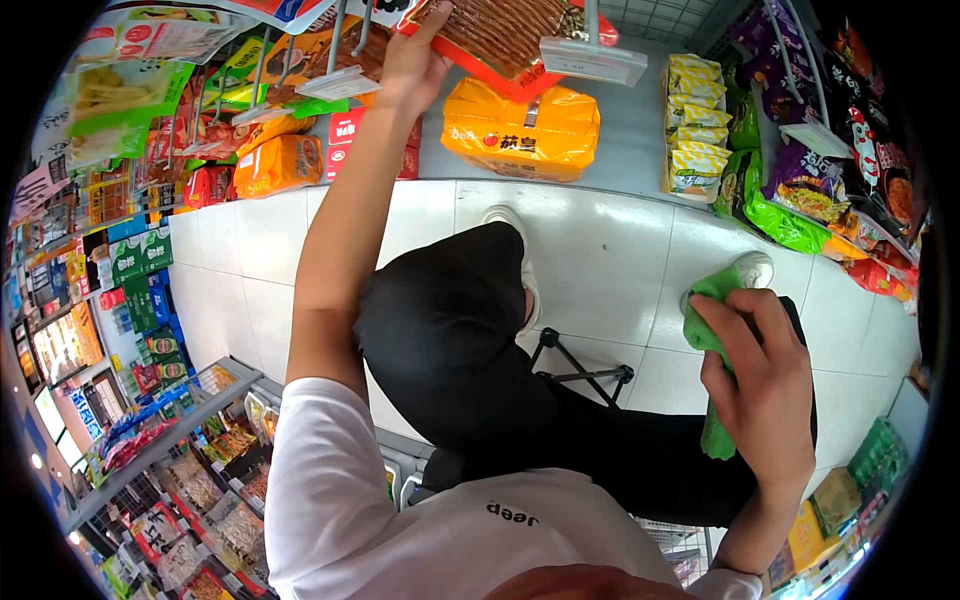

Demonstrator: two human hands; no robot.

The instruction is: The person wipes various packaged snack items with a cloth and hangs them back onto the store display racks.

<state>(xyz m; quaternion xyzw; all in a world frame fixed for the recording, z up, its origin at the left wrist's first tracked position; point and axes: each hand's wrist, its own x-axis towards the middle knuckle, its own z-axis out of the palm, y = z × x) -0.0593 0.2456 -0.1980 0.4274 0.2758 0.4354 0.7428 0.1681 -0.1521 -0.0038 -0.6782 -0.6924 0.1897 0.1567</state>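
My left hand [418, 62] reaches up to the shelf, its fingers closed on the left edge of a flat red-edged snack pack [505, 40] with brown strips showing through its clear front. A hook with a clear price-tag holder [594, 62] crosses in front of the pack's right side. Below the pack, an orange multipack of noodles [520, 130] sits on the grey shelf [632, 140]. My right hand [765, 390] is over my right leg, fingers wrapped around a crumpled green cloth [712, 335] that hangs down below them.
Yellow-and-white packets [697, 125] stand stacked on the shelf, with purple bags [808, 180] hanging to their right. An orange pack [278, 165] and red boxes [345, 145] stand at the left. Black stool legs [590, 375] rest on the tiled floor. Behind me is a snack rack [190, 490].
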